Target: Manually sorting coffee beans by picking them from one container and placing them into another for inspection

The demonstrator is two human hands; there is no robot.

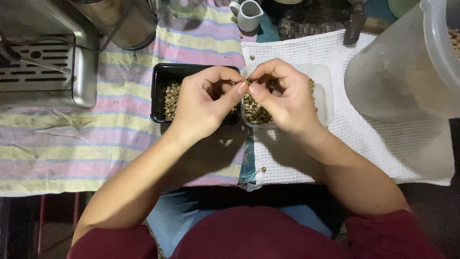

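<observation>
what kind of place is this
Probably a home or small coffee-prep table: a metal espresso machine with drip grille, a black tray and a clear tray of pale unroasted beans, and a small white pitcher.

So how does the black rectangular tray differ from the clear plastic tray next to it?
The black rectangular tray is opaque and sits on the striped cloth under the left hand; the clear plastic tray is see-through and sits on the white waffle towel under the right hand. Both hold pale green beans.
</observation>
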